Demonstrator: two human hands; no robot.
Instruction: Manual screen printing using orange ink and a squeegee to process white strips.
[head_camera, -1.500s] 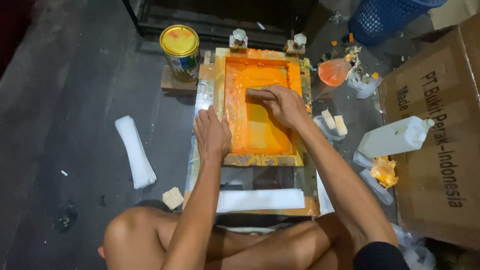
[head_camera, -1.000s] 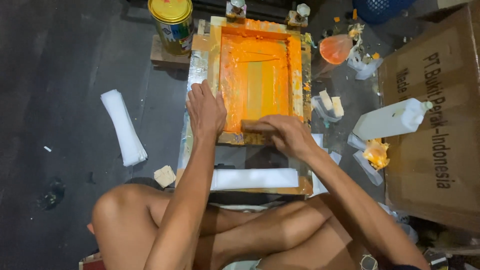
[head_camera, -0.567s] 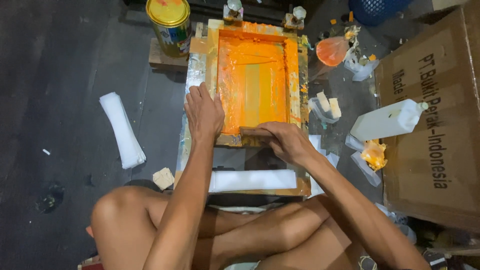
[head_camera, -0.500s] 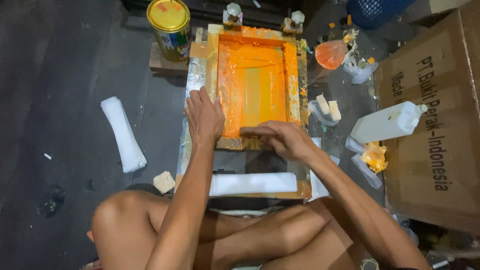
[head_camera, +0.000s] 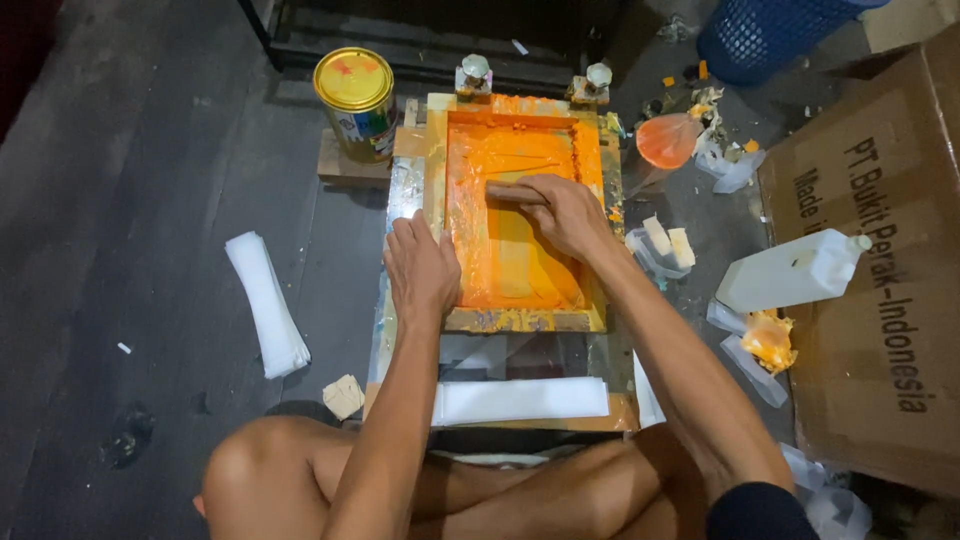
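While the big orange screen frame (head_camera: 515, 215) lies long-ways straight out from your legs, your left hand (head_camera: 422, 272) presses flat on its left edge and your right hand (head_camera: 560, 208) grips a small scraper (head_camera: 505, 188) lying sideways, near its far end.

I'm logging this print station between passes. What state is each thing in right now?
Screen frame: flat on the board, coated in orange ink.
Squeegee: pressed on the mesh near the far end.
Right hand: gripping the squeegee.
Left hand: flat on the frame's left edge.
Paint tin: upright, lid on.
White jug: lying on its side, capped.
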